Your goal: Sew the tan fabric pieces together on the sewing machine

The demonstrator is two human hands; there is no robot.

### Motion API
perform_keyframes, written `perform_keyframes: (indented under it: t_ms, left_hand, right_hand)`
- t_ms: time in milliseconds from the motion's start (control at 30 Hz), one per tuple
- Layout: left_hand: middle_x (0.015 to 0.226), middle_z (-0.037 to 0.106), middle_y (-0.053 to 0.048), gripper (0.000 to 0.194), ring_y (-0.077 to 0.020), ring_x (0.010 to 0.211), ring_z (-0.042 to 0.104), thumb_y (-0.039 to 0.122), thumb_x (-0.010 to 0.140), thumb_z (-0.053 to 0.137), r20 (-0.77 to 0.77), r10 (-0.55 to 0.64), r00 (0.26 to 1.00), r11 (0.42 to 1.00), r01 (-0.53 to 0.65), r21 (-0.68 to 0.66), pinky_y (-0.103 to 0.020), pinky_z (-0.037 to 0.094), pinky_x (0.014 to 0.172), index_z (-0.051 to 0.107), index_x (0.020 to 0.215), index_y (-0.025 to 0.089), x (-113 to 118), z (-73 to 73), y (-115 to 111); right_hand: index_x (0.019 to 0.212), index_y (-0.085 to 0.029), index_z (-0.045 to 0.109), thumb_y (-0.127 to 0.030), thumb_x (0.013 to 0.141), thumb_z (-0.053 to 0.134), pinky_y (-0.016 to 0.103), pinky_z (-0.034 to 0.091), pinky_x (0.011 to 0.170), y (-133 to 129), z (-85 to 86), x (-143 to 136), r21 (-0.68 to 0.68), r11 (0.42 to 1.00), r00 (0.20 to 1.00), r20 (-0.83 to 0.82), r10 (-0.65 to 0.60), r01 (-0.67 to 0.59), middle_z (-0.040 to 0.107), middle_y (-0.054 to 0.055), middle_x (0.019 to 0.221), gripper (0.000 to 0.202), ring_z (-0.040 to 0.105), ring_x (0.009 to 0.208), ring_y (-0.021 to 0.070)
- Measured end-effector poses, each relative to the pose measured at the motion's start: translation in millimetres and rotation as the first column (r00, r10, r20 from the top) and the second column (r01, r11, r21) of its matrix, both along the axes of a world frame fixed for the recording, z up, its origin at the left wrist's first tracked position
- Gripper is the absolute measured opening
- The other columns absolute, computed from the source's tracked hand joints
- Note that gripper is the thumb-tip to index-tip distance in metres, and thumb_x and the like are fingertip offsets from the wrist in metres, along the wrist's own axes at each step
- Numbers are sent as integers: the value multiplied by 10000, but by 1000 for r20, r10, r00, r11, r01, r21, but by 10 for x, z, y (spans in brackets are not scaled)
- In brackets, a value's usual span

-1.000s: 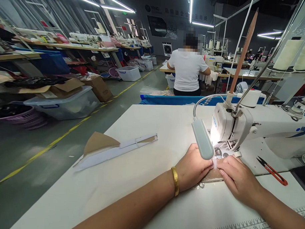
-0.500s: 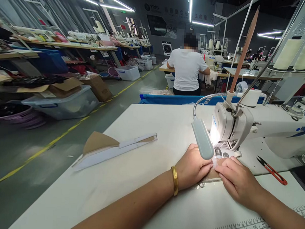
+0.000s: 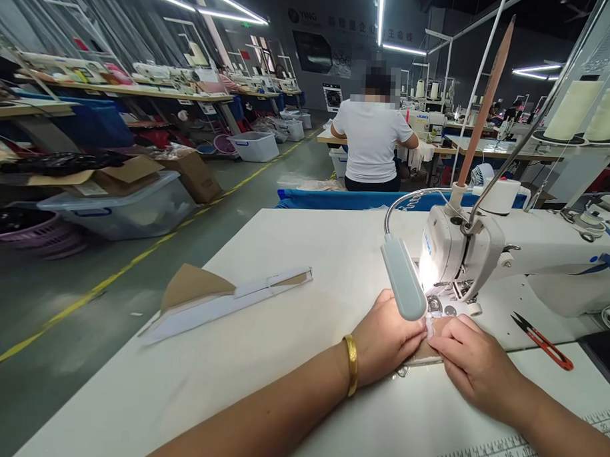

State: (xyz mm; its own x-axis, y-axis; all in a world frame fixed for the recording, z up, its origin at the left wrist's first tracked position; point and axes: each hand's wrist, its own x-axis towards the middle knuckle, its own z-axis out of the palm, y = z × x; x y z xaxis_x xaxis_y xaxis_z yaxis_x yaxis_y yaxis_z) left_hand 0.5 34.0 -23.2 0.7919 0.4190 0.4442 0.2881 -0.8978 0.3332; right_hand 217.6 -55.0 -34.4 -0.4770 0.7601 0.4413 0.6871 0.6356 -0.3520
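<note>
A small brown piece with a white strip (image 3: 425, 353) lies in front of the needle area of the white sewing machine (image 3: 441, 250). My left hand (image 3: 388, 338) is closed at its left edge, thumb and fingers pressed together on it. My right hand (image 3: 473, 358) pinches the piece from the right side, its fingertips close to the white strip. A grey-green lamp (image 3: 404, 278) hangs just above my left hand and hides part of its fingers and of the sewing area. A gold bracelet (image 3: 351, 365) is round my left wrist.
Red-handled snips (image 3: 544, 341) lie right of my right hand. A folded paper and cardboard piece (image 3: 222, 299) is on the table's left part. A printed ruler (image 3: 482, 454) runs along the front. Beyond the table, a person in a white shirt (image 3: 372, 141) sits with their back to me.
The view has shifted very slightly. Both hands stay at the brown piece, in nearly the same pose, and the right fingertips sit a touch further left.
</note>
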Motion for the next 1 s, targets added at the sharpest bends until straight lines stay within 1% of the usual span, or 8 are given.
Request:
perform_keyframes:
  t_ms: [200,333,467,633,767,833,1000]
  left_hand:
    - [878,728,-28,275,-195,868,668,132,1015,492,-14,-17,1000,998,18,67,-440,470,978,668,813,194,-26,32,-44]
    - [846,725,-22,288,-189,860,670,111,1010,501,-12,-40,999,995,41,88,-397,488,921,694,821,211,-56,36,-75]
    - [832,726,-22,279,-189,849,671,101,1000,523,1,-41,999,994,41,105,-389,493,899,721,841,218,-64,29,-94]
    - [824,733,-25,300,-195,855,675,129,1021,505,8,-21,1000,994,20,108,-402,494,914,729,841,216,-50,24,-96]
    - [840,731,-35,304,-204,863,679,157,1028,487,-28,10,1000,994,-7,106,-426,491,944,735,863,220,-38,23,-49]
    - [854,730,-36,297,-207,872,679,161,1025,485,-43,23,999,994,-19,108,-430,487,946,735,876,222,-33,34,-15]
    - [881,727,-35,291,-209,906,672,172,1028,480,-74,44,996,993,-35,114,-431,466,961,732,897,232,-24,80,34]
  right_hand:
    - [1113,-199,629,43,887,454,304,434,684,-2,10,-17,9,1000,1000,-2,-5,5,581,44,908,374,471,834,218]
    - [1094,-201,621,52,876,454,304,432,681,-7,9,-21,21,1000,1000,0,-4,4,579,40,903,373,466,822,213]
    - [1077,-203,617,51,878,451,306,424,675,-11,1,-20,18,1000,1000,7,-13,13,579,38,897,363,468,812,212]
    - [1059,-205,619,30,908,445,311,430,674,3,-13,-13,10,1000,999,20,-29,29,578,36,883,329,475,789,208]
    - [1170,-212,628,-5,953,429,345,467,720,39,-34,-8,3,997,994,77,-75,75,594,41,879,360,506,783,219]
    - [1192,-215,634,-31,969,428,362,481,726,61,-41,-10,2,994,988,111,-110,111,590,42,855,355,522,781,229]
    - [1015,-227,669,-72,996,409,388,512,744,98,-45,-23,10,988,980,124,-153,153,582,50,827,303,536,758,225]
